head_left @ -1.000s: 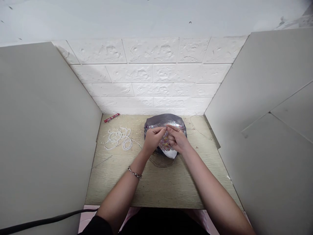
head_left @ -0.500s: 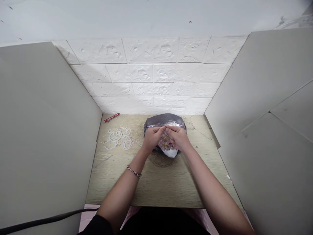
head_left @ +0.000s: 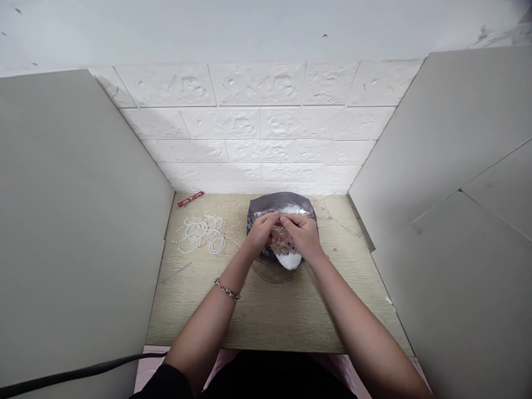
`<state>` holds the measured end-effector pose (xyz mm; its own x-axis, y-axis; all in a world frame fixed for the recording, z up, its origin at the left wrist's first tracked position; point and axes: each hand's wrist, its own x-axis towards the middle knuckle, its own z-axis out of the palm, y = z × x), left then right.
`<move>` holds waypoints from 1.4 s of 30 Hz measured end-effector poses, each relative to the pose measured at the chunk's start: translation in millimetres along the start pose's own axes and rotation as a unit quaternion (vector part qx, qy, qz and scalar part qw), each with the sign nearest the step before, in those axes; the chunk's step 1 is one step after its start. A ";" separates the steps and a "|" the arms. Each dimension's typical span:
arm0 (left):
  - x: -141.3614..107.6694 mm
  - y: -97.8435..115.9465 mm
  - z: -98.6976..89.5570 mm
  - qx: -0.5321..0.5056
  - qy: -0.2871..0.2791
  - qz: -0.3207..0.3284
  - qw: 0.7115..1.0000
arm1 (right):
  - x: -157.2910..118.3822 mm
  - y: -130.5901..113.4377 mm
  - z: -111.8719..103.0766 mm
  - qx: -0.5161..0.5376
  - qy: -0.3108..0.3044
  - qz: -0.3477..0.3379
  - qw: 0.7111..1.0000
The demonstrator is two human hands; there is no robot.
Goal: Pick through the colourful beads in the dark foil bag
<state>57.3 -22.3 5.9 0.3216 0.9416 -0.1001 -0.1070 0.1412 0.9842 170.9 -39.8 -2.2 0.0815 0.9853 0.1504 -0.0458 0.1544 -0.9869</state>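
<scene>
A dark, glittery bag-like piece (head_left: 282, 200) lies at the back middle of the table, its near side covered in pink, red and yellow beads or sequins, with a white tip toward me. Over it, my left hand (head_left: 262, 231) is closed in a pinch, thumb and forefinger meeting near the piece's middle. My right hand (head_left: 302, 234) pinches just beside it, the fingertips of both hands nearly touching. Whatever lies between the fingertips is too small to make out. Left of the piece, a heap of white bead strands (head_left: 203, 234) rests on the table, one thin strand running toward my left hand.
On the wooden table (head_left: 286, 327), a red packet (head_left: 191, 199) lies at the back left. Fine threads (head_left: 332, 216) trail at the back right. Grey panels (head_left: 83, 210) stand on both sides, with a white brick wall (head_left: 257, 124) behind. A black cable (head_left: 83, 372) crosses at lower left.
My fingertips have drawn slightly apart, and my left hand has turned a little. The glittery piece has shifted very slightly to the right.
</scene>
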 end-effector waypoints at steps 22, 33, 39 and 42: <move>0.0 -1.6 2.5 0.033 -0.016 -0.016 0.999 | 9.9 6.8 -1.8 0.422 -0.034 0.278 0.862; 1.1 -1.5 1.5 -0.001 0.020 0.011 1.000 | 11.8 5.4 -3.8 0.475 -0.048 0.304 0.825; 1.2 -0.8 2.8 0.050 0.040 0.024 0.998 | 10.9 6.5 -1.4 0.446 -0.040 0.304 0.841; 1.2 -0.8 3.6 0.075 0.063 0.028 0.995 | 9.6 7.0 0.1 0.436 -0.034 0.285 0.853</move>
<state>61.1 -22.3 5.5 0.1985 0.9787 -0.0531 0.0232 0.0494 0.9985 171.2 -29.3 -7.6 -0.2583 0.9160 -0.3069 -0.7837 -0.3845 -0.4878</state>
